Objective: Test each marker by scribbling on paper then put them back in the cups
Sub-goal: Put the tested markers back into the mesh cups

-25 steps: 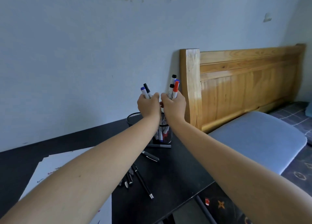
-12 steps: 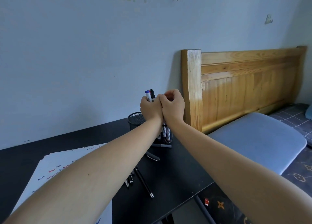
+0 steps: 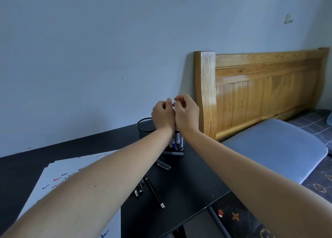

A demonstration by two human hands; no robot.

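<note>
Since a second ago the left grip and right grip are sitting lower over the cups, and the markers that were poking up out of both aren't showing above them anymore.

Going left to right: the paper is lying on the tabletop at about 8 o'clock from the cups, carrying red and blue squiggles. Loose pens are lying around 6 o'clock, and a grey pen is lying flat just in front of the right cup.

The left mesh cup is standing at 9 o'clock of the other one. Its inside is looking dark, so I can't tell what's in it. The left grip is hovering right over the cups with its fingers curling away from the camera, so I can't tell if it's pinching anything.

The right mesh cup is hiding mostly behind the wrists, but marker barrels are showing through the mesh, standing upright.

The right grip is touching the left one at its 3 o'clock, fingers loosely curled, nothing in them that I can see.

Handling-wise, I'm guessing these markers are light, stiff, smooth plastic, a bit slippery in a bunch. I'd be taking them mid-barrel, not by the cap. The mesh cups are probably light enough to be tipping if bumped.
</note>
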